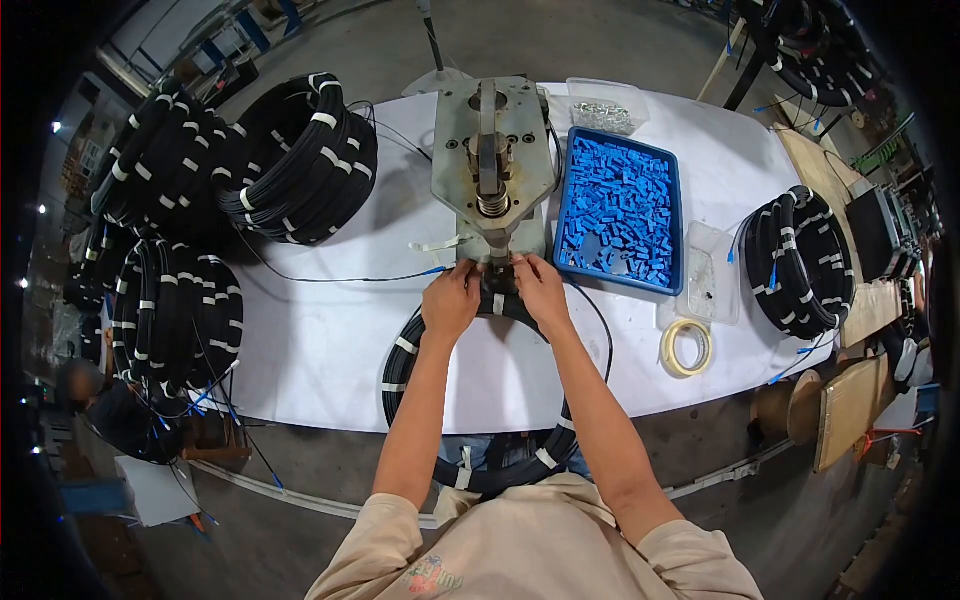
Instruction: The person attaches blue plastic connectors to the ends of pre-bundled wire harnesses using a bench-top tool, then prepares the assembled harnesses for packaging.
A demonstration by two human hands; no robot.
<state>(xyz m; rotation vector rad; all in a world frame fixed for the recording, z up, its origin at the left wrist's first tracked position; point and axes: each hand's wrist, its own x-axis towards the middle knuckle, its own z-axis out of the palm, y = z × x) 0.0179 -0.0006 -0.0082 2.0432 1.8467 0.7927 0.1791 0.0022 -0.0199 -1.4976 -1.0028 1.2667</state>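
Note:
Both my hands meet at the base of a metal bench press (495,150), below its ram and spring. My left hand (453,300) is closed at the left of the ram, its fingertips pinched on something too small to make out. On the right, my right hand (541,293) pinches a black cable (608,335), which runs out beside it and curves down. A taped coil of black cable (396,372) lies under my forearms, hanging over the table's front edge. Another thin cable (340,280) ends in a blue tip near my left hand.
Right of the press stand a blue tray (677,225) of small blue parts, a clear tub of metal pieces (603,118), another clear container (712,275) and a tape roll (686,348). Taped cable coils (300,170) crowd the left; another coil (797,262) stands far right.

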